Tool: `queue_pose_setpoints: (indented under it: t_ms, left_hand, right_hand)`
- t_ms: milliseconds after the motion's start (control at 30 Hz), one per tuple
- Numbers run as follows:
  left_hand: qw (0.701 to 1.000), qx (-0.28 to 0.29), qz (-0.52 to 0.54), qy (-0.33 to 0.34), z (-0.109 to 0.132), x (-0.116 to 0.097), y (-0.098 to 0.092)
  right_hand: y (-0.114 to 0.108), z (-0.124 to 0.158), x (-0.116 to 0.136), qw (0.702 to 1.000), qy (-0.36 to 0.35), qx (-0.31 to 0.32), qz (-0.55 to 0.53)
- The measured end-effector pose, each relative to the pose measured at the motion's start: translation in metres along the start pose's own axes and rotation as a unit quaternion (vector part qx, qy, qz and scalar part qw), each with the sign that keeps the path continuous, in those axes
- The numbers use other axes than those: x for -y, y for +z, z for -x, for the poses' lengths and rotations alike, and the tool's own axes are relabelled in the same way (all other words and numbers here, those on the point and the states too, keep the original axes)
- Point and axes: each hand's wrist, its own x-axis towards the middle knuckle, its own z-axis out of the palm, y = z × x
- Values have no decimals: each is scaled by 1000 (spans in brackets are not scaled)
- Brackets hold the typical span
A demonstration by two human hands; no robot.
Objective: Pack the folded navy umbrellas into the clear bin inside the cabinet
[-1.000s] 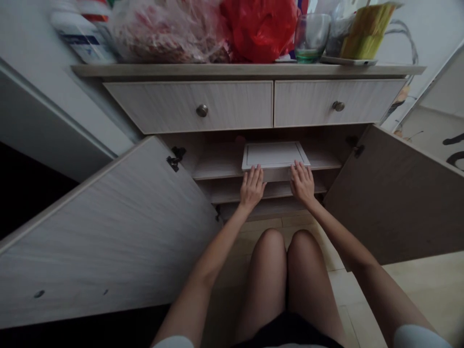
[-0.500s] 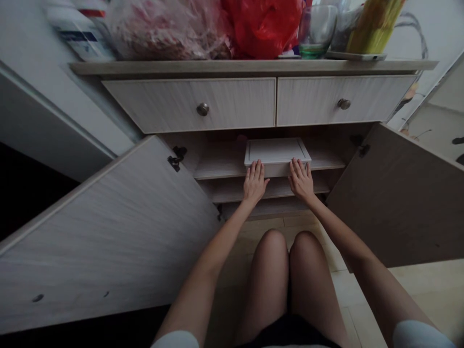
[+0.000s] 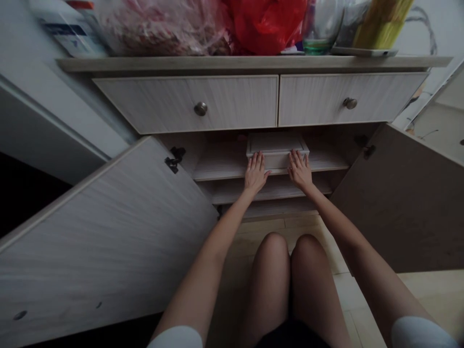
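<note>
Two hands flat on the box (image 3: 276, 144): left hand (image 3: 255, 173) and right hand (image 3: 300, 170), fingers straight, close together, tips against its front. Box looks nearly home on the top shelf (image 3: 217, 169); doors (image 3: 108, 232) not yet closed.

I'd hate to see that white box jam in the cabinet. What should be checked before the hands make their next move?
1. Contact: left hand and right hand lie flat on the front edge of the white box: ok.
2. Seat: white box looks level on the upper shelf: ok.
3. Doors: left door and right door swung wide, apart from the arms: ok.
4. Overhead: drawers shut, not overhanging the box: ok.
5. Space behind the box: cannot tell, too dark.
</note>
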Motion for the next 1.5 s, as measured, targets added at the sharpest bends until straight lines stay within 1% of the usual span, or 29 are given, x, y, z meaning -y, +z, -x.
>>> queue_pose_setpoints:
  t_ms: [167, 267, 400, 633, 900, 1033, 1267, 1500]
  left_hand:
    - [1000, 3, -19, 2, -17, 7, 2]
    - [998, 12, -55, -2, -27, 10, 3]
    - [994, 24, -104, -3, -38, 14, 4]
    - [992, 33, -124, -5, -53, 21, 5]
    - [993, 39, -110, -1, -67, 33, 9]
    - [992, 50, -120, -7, -74, 38, 10]
    - [989, 62, -131, -17, -79, 39, 10]
    - [991, 62, -117, -17, -84, 41, 12]
  right_hand:
    - [-1, -20, -4, 999, 15, 34, 12]
    - [0, -32, -7, 998, 21, 53, 23]
    - [7, -46, -13, 997, 18, 62, 29]
    - [15, -63, -21, 995, 20, 84, 40]
    - [17, -79, -24, 991, 35, 116, 49]
    - [16, -86, -24, 989, 38, 131, 53]
    - [15, -92, -27, 990, 37, 128, 47]
    - [14, -96, -27, 987, 43, 148, 42]
